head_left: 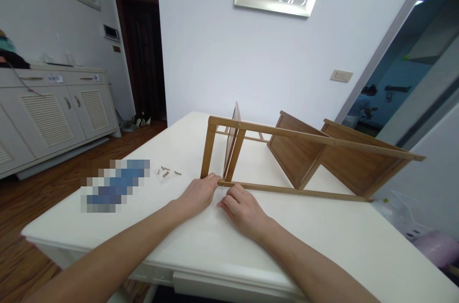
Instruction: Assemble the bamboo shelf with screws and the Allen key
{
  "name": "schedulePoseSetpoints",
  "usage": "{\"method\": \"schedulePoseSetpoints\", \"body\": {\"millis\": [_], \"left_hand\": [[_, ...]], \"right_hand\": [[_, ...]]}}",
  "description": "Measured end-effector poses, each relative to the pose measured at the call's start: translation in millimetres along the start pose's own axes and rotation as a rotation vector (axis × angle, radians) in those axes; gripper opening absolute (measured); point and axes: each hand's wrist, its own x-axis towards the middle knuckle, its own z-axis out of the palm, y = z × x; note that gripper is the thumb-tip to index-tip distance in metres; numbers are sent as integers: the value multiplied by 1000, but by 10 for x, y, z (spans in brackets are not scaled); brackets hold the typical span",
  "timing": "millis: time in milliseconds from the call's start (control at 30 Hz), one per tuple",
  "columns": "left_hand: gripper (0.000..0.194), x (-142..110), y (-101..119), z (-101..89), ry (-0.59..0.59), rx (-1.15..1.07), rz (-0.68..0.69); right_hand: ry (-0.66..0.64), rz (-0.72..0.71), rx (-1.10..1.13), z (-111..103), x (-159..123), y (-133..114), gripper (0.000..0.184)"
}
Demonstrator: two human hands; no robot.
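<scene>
A wooden shelf rack point(304, 159) lies on its side on the white table point(322, 245), its slanted shelf boards pointing away from me. My left hand point(199, 194) rests against the near left corner of the frame, fingers curled on the leg's end. Beside it, my right hand point(241, 207) pinches a thin metal tool point(222, 193), apparently a hex key, held upright at the frame's lower rail. Several loose screws point(167, 171) lie on the table to the left of the rack.
A blurred-out blue item point(114, 186) lies on the table's left part. White cabinets point(53, 112) line the left wall over a wooden floor. A dark door point(143, 54) is behind. A pale container point(433, 245) sits past the table's right edge.
</scene>
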Motion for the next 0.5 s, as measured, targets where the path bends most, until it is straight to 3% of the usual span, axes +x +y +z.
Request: {"method": "schedulePoseSetpoints", "body": {"millis": [167,267,367,500], "left_hand": [[31,3,8,13,18,5,-13],[32,8,15,15,24,1,-3],[34,10,31,-5,3,9,-4],[37,4,48,-42,-32,7,-15]], "right_hand": [[-77,-218,-236,-128,72,-105,25],[-116,-272,-270,-137,88,-149,23],[-150,-208,-251,-64,57,-153,20],[-135,24,-75,67,-25,-122,17]]}}
